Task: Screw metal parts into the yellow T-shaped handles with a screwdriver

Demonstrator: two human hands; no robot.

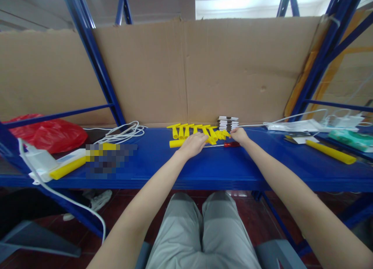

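leftmost, on the blue desk [157, 166]: red bag [52, 135], with a white adapter [43, 160] and a long yellow tube [70, 167] nearer the front edge. the area just right of the tube is pixelated, contents unreadable. below desk level, same side: a person's white shoe [100, 201].

white cable [125, 133], loosely coiled, near the back edge.

centre: yellow t-pieces [181, 132] in a row, stems toward the wearer, the ones at the right end tilted. short yellow tube [175, 144] lies crosswise in front of them, its right end at the left hand [194, 144]. that hand is palm down, fingers bent and close together, at the right part of the row; cannot tell whether they grip a piece.

next, small yellow pieces [222, 135] in a tight cluster, between the two hands. white stack [229, 123] with dark marks stands just behind them, by the cardboard [241, 67]. screwdriver [231, 144] lies flat in front, red handle to the right.

right hand [240, 135]: fingers curled, tips drawn in at the cluster's right end, above the red handle; grip hidden.

far right: clear plastic bag [297, 126], another yellow tube [330, 151] set at a slant, green pack [351, 140] behind it.
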